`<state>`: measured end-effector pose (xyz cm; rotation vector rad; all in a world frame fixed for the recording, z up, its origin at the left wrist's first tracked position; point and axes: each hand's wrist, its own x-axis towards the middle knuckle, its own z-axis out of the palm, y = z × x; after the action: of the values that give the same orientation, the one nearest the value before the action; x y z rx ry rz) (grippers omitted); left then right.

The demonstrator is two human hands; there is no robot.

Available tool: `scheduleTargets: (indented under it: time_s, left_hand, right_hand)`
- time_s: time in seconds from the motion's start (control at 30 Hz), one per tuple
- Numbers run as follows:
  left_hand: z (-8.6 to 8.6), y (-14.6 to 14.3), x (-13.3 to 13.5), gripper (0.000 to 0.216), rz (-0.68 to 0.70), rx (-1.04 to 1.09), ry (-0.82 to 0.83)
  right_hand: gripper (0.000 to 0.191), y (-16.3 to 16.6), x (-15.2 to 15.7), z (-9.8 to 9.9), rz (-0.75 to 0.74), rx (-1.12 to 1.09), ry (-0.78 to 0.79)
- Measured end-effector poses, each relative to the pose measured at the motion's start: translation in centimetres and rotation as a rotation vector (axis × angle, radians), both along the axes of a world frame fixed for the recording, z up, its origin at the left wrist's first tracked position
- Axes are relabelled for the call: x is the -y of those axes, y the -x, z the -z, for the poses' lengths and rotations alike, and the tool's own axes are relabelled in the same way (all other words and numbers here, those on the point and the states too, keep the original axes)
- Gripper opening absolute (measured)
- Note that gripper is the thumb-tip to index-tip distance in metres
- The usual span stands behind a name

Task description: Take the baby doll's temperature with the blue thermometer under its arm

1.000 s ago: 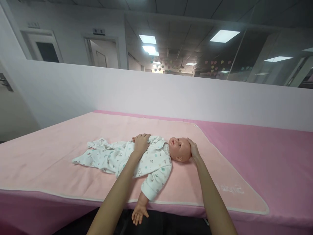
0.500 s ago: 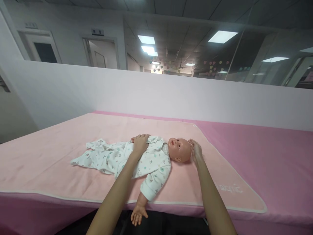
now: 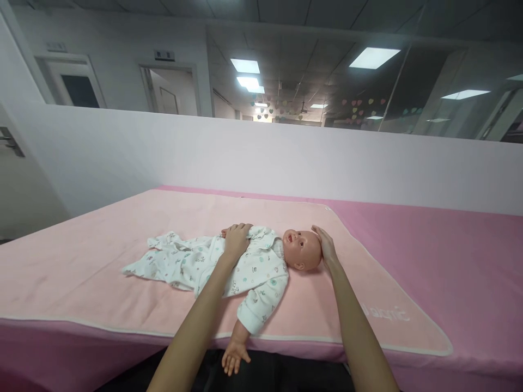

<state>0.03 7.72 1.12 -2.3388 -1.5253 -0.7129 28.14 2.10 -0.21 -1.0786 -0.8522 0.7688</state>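
Note:
A baby doll [image 3: 261, 272] in a white patterned outfit lies on its back on a peach mat [image 3: 102, 245], head to the right. My left hand [image 3: 238, 239] rests flat on the doll's chest and belly, fingers stretched toward its far side. Against the crown of the doll's head [image 3: 303, 251] lies my right hand [image 3: 326, 245], its fingers extended over the top. The doll's near arm hangs past the mat's front edge, with its small hand [image 3: 236, 356] showing. Beneath my left hand, part of the outfit is hidden.
Pink cloth [image 3: 461, 261] covers the table under the mat. Behind it runs a low white wall [image 3: 286, 158] with glass [image 3: 310, 65] above. A door handle [image 3: 11, 142] shows at the far left. The table's front edge is close to me.
My right hand has shifted slightly up and over the crown of the doll's head, fingers reaching a bit farther. My left hand stays on the doll's torso.

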Motion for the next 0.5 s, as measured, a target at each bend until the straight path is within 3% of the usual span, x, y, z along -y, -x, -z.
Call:
scheduleTargets:
  time_s: [0.23, 0.43, 0.5]
  left_hand:
    - [0.06, 0.0, -0.11, 0.041, -0.012, -0.014, 0.009]
    - [-0.03, 0.02, -0.06, 0.043, -0.018, -0.018, 0.022]
    - [-0.09, 0.01, -0.02, 0.044, -0.016, -0.017, 0.025]
  right_hand:
    - [0.035, 0.52, 0.66, -0.41, -0.212, 0.028, 0.071]
    - [0.025, 0.59, 0.28, -0.52, 0.031, -0.045, -0.044]
    - [0.024, 0.73, 0.42, -0.66, 0.021, -0.06, -0.044]
